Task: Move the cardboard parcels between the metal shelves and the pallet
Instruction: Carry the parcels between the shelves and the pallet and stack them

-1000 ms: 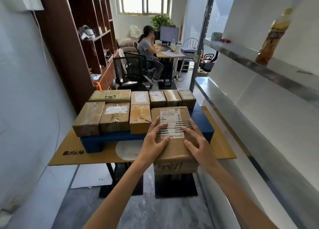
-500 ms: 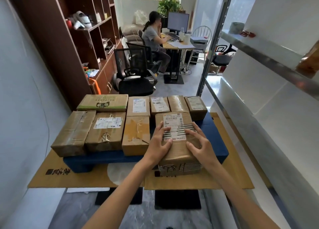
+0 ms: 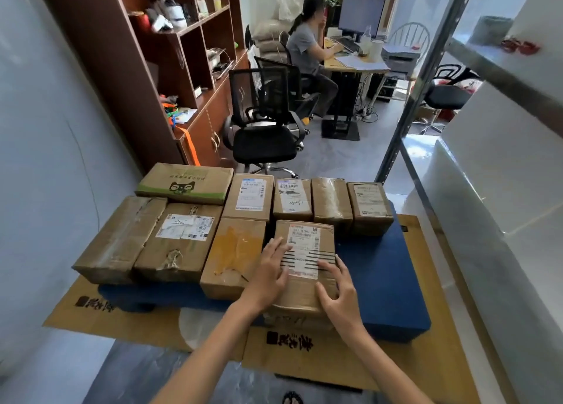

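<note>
Front parcel: the labelled front parcel [image 3: 306, 239] lies flat at the near edge of the blue pallet [image 3: 384, 281], about midway along that edge, its white label facing up.
Left hand: the left hand [image 3: 269, 271] lies on the parcel's top at its left side, fingers straight and pressed flat, gripping nothing.
Right hand: the right hand [image 3: 336, 286] rests on the top near the right edge, fingers spread and nearly straight, thumb on the near part of the top.
Front row: three other parcels stand to the left along the near edge; the nearest, a yellow-taped parcel [image 3: 234, 257], is just beside the front parcel.
Back row: five parcels line the far edge, with a green-printed parcel [image 3: 185, 184] at the left end.
Right corner: bare blue surface.
Under the pallet: cardboard sheets [image 3: 335, 361] with black print.
Right side: metal shelves [image 3: 487, 65].
Beyond: an office chair [image 3: 265, 129], and a person seated [image 3: 307, 50] at a monitor.
</note>
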`<state>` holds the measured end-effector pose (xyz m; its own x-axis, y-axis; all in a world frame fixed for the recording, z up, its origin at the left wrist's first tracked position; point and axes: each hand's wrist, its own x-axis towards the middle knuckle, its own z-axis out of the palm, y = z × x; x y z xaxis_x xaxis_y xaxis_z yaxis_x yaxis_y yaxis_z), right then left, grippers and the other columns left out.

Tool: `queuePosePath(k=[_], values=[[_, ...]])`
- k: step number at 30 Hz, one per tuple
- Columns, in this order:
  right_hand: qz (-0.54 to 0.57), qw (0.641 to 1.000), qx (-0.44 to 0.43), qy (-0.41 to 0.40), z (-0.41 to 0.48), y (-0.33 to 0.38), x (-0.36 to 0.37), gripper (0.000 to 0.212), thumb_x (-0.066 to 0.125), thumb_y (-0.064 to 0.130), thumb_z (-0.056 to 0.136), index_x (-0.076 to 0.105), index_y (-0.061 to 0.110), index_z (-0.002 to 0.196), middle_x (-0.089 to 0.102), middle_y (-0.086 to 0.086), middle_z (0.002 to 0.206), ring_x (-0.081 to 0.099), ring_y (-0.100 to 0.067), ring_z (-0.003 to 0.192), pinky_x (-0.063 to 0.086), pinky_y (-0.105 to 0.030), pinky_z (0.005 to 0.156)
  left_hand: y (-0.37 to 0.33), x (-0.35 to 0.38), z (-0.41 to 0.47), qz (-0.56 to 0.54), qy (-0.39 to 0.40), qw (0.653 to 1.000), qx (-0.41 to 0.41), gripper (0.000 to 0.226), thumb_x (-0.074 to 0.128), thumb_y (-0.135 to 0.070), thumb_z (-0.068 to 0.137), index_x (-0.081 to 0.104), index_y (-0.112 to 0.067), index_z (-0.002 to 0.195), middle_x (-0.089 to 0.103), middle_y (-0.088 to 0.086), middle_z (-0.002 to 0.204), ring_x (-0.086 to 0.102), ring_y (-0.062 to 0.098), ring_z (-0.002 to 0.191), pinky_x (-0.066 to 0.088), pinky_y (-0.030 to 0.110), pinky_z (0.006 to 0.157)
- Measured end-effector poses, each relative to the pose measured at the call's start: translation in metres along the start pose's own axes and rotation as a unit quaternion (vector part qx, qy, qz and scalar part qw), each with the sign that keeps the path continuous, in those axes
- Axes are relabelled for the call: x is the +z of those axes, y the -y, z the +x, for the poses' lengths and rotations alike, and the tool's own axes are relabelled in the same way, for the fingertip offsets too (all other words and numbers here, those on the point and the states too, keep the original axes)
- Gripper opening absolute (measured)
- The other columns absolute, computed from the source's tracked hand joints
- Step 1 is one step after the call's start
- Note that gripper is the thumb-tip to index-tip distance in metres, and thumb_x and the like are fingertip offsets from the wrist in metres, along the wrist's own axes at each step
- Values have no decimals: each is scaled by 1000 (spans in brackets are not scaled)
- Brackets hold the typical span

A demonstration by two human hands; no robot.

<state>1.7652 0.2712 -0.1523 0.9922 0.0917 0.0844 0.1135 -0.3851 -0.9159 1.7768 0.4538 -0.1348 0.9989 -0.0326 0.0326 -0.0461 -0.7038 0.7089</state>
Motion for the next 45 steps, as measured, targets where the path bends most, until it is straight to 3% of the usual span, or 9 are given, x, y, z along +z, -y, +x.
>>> queuePosePath(k=[4, 8, 17, 25, 32, 38, 42, 45], values=[[10, 1000, -7, 11, 11, -3, 8, 47, 67, 14, 85, 53, 32, 127, 28, 6, 150, 29, -9, 137, 35, -39, 111, 22, -12, 13, 67, -97, 992, -51, 42, 45, -17, 98, 42, -21, 140, 32, -1, 153, 17, 13, 146, 9, 39, 122], [25, 1000, -5, 15, 19, -3, 13, 46, 66, 17, 87, 52, 35, 127, 28, 6, 150, 30, -8, 136, 35, -39, 111, 34, -18, 22, 63, -83, 985, -135, 42, 42, -25, 100, 40, -17, 141, 36, 2, 151, 24, 17, 143, 21, 39, 119], [43, 999, 10, 12, 31, -5, 19, 37, 60, 20, 91, 53, 40, 121, 27, 9, 149, 31, -8, 134, 40, -39, 107, 33, -21, 26, 131, -91, 979, -127, 35, 40, -30, 100, 50, -16, 131, 50, 0, 136, 40, 17, 128, 35, 39, 109], [41, 999, 9, -2, 31, -4, 24, 35, 59, 19, 92, 53, 37, 120, 27, 13, 147, 32, -1, 131, 35, -27, 108, 30, -15, 25, 195, -107, 969, -107, 32, 34, -27, 101, 53, -18, 125, 54, 0, 130, 45, 18, 122, 39, 36, 103], [-5, 1000, 6, -8, 33, -4, 25, 34, 59, 21, 92, 53, 39, 120, 27, 12, 149, 32, -6, 133, 36, -35, 110, 34, -20, 26, 245, -78, 963, -87, 38, 25, -34, 98, 50, -23, 125, 53, -3, 126, 47, 15, 115, 41, 34, 96], [-174, 984, -25, -25, 32, -1, 23, 37, 58, 22, 92, 52, 35, 127, 14, -1, 157, 14, -16, 142, 23, -38, 111, 42, -37, 33, 267, -1, 962, -49, 36, 32, -38, 100, 44, -25, 132, 44, -2, 136, 39, 18, 125, 38, 35, 100], [-239, 970, -22, -29, 28, 11, 17, 41, 56, 20, 93, 51, 26, 134, 24, -4, 154, 16, -19, 143, 22, -41, 116, 48, -62, 50, 215, 56, 975, -19, 37, 39, -35, 100, 46, -20, 133, 46, 3, 134, 38, 21, 124, 38, 35, 102], [-227, 970, 11, -90, 16, 23, 14, 38, 55, 17, 94, 53, 22, 132, 34, -4, 149, 21, -19, 142, 20, -35, 116, 48, -76, 60, 178, 60, 982, 17, 37, 43, -32, 99, 48, -17, 131, 49, 4, 131, 41, 21, 124, 39, 37, 104]])
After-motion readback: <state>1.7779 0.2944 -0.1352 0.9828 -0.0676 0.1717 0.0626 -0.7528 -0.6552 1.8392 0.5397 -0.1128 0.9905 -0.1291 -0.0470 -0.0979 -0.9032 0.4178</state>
